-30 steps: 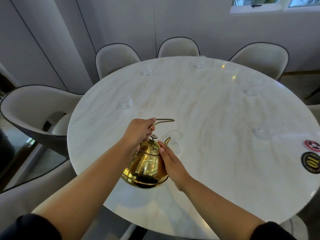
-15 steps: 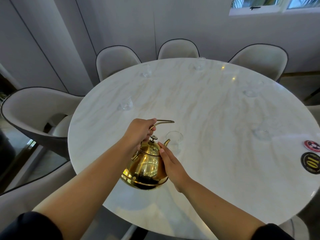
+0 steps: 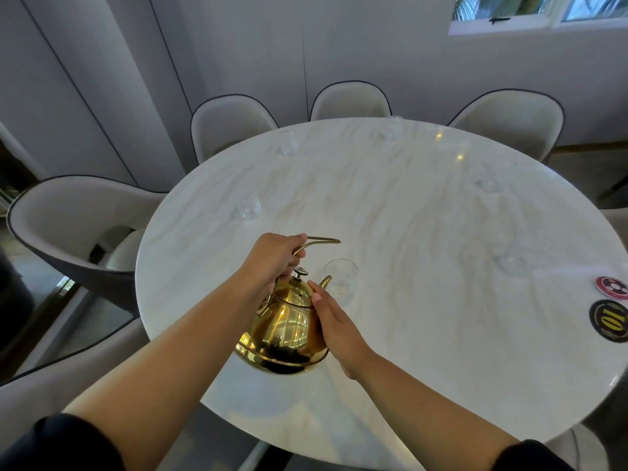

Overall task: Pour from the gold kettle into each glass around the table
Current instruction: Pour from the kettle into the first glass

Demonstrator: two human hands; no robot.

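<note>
**Kettle tipped toward the nearest glass**

I held the gold kettle [image 3: 285, 329] above the tabletop [image 3: 424, 351], not far in from its near edge. It was lifted clear of the marble and tilted away from me. My left hand [image 3: 272, 263] was curled tight round the thin wire handle [image 3: 321, 241], whose loop stuck out past my knuckles. My right hand [image 3: 334, 321] lay against the kettle's right side with the fingers straight, the fingertips reaching up beside the lid just under its knob [image 3: 299, 271]. The two hands were close together, one on each side of the kettle.

The spout [image 3: 325, 281] pointed at the nearest glass [image 3: 341, 282], which stood upright just beyond it. I could not tell whether the spout touched the rim, or whether anything was running out.

Farther in, a second glass [image 3: 249, 206] stood near the left edge. Toward the right edge stood a third glass [image 3: 513, 260]. Right at that edge lay a red disc [image 3: 612, 286] and a black disc with gold figures [image 3: 610, 321], just beside each other.

Beyond those, a fourth glass [image 3: 492, 180] stood toward the far right, a fifth [image 3: 390, 128] at the far edge and a sixth [image 3: 288, 143] toward the far left. All were clear and hard to make out against the pale stone.

Cream chairs with dark piping stood round the table: one at the left [image 3: 74, 226] and three along the far side [image 3: 350, 100]. A window [image 3: 537, 11] sat high in the wall behind them.
</note>
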